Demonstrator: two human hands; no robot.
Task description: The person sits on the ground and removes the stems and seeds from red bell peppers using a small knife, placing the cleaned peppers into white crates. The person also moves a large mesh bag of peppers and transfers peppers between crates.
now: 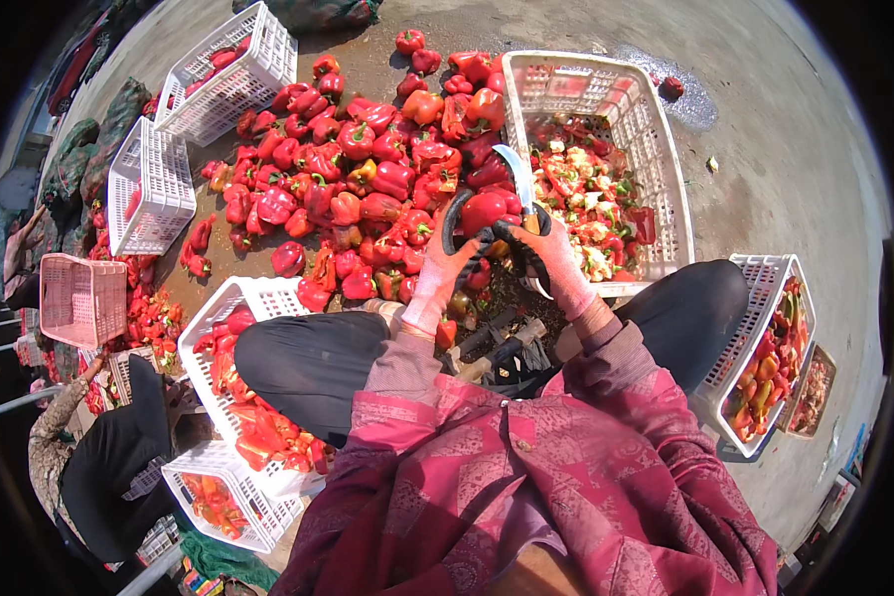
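Note:
My left hand [454, 249], in a pink glove with black-coated fingers, is closed around a whole red bell pepper [483, 213]. In the same kind of glove, my right hand [547, 249] grips a knife by its wooden handle [531, 222]. The knife's curved blade [518, 173] points up and away from me, just right of the pepper. Beyond my hands, a large heap of red bell peppers [357, 179] lies on the ground. On the right, a white plastic crate [600, 67] holds pale cores, stems and red scraps [585, 194].
Left of my knee stands a white crate [208, 335] of cut red peppers [264, 425]. A crate of reddish-yellow pieces [763, 365] is at my right. More white crates [227, 82], a pink crate [82, 298] and a seated person [112, 462] are to the left. A wet patch [685, 97] marks the concrete.

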